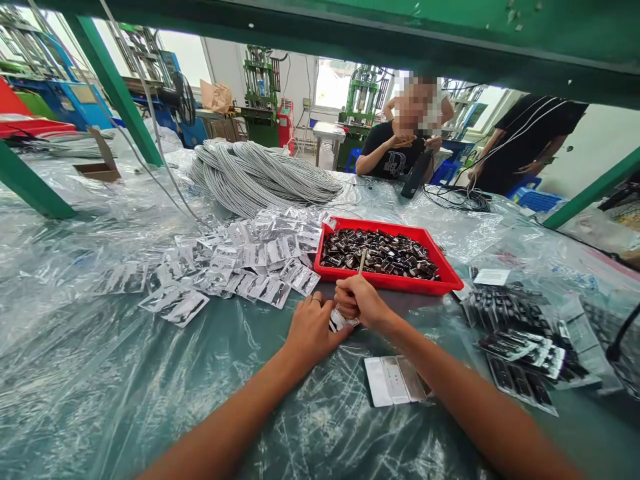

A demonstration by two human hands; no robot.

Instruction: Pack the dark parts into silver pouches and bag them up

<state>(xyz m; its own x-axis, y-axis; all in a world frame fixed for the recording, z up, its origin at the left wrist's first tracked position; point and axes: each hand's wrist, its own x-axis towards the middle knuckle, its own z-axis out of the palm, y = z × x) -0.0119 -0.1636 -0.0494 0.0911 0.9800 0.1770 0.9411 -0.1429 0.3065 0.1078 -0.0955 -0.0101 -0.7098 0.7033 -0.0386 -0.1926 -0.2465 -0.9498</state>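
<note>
Bagging step: left hand [313, 330] fingers pinch small clear pouch [340, 321] just in front of red tray [447, 270]; right hand [357, 300] grips thin stick [362, 261]; next needs steady insertion

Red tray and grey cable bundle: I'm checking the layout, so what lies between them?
In the head view, only clear plastic sheeting and the pile of small clear packets lie between the red tray and the grey cable bundle.
</note>
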